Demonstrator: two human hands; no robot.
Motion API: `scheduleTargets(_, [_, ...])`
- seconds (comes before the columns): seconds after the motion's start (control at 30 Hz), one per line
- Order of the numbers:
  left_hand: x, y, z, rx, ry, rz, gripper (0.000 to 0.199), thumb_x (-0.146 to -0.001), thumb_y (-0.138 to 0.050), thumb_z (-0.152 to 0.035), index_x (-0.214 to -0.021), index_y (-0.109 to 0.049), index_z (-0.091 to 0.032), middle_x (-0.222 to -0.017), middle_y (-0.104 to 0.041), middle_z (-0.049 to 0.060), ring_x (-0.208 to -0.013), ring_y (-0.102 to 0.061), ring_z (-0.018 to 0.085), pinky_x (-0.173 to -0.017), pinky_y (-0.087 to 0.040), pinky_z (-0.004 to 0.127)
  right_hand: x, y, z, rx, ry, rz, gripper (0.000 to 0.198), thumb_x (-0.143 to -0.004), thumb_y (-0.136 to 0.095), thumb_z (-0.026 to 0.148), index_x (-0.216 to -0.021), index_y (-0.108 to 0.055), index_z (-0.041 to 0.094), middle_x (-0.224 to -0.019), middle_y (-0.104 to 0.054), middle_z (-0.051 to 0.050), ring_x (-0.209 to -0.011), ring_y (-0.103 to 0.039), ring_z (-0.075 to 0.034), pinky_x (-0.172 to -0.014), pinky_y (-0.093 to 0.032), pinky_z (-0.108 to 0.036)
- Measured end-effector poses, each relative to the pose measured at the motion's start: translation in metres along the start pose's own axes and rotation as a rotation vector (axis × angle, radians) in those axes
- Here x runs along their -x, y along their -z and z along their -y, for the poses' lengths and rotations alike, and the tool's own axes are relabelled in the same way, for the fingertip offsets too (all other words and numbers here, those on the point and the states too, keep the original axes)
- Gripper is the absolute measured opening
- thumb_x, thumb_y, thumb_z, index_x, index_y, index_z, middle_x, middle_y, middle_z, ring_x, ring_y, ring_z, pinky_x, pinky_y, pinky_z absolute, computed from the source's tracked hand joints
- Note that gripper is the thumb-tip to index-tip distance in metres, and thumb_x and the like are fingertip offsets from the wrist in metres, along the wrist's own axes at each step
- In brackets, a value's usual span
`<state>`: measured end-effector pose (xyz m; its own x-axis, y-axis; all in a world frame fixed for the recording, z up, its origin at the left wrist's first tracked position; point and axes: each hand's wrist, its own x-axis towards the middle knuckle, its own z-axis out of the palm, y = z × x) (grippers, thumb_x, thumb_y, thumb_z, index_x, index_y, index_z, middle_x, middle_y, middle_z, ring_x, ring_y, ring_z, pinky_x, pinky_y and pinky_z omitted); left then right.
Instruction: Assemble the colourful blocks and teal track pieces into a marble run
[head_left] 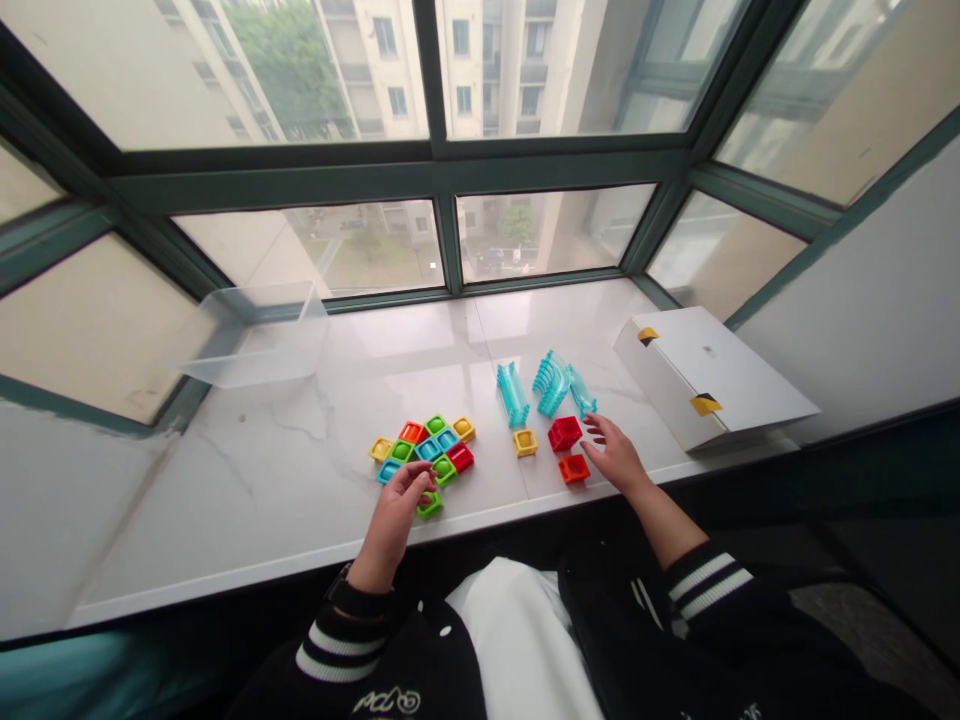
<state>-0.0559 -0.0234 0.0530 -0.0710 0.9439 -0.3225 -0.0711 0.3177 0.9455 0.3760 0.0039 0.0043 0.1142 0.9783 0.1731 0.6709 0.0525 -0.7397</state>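
Note:
My left hand (396, 512) is at the near edge of a flat cluster of colourful square blocks (427, 450). Its fingers are bent together over the cluster; a bit of orange shows by the fingertips, but what they grip is hidden. A green block (430, 505) lies just below those fingers. My right hand (616, 458) is open, fingers apart, beside a red block (564, 434) and an orange-red block (574, 469). Behind its fingertips lie a clear blue straight track piece (581, 390) and a curved one (552, 383). Further left, another blue track piece (513, 395) lies behind a yellow block (525, 442).
On the white marble windowsill (285, 500), a clear plastic bin (259, 345) stands at the back left. A white box (712, 375) with yellow-and-black tabs stands on the right. Window frames (450, 240) bound the far side, and the sill's front edge runs close to my body.

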Motion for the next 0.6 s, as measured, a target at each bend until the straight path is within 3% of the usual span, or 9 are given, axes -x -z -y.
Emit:
scheduleTargets(0.23, [0.000,0.000,0.002,0.009,0.003,-0.009,0.052,-0.077,-0.081,-0.054,-0.112,-0.071,-0.017,-0.106,-0.074,0.010,-0.086,-0.069,0.019,-0.070,-0.054,0.029,-0.027,-0.001,-0.008,0.100,-0.099,0.265,0.058,-0.080,-0.072,0.016,-0.136,-0.063,0.023,-0.128,-0.070,-0.011,-0.095,-0.074,-0.021,-0.083,-0.063,-0.034])
scheduleTargets(0.6, [-0.001,0.001,0.001,0.010,0.005,-0.002,0.050,-0.079,-0.080,-0.054,-0.112,-0.071,-0.017,-0.106,-0.074,0.009,-0.084,-0.069,0.018,-0.071,-0.054,0.029,-0.044,-0.001,-0.011,0.216,-0.091,0.406,0.052,-0.077,-0.077,0.014,-0.127,-0.069,0.022,-0.122,-0.073,-0.009,-0.096,-0.072,-0.021,-0.084,-0.057,-0.029])
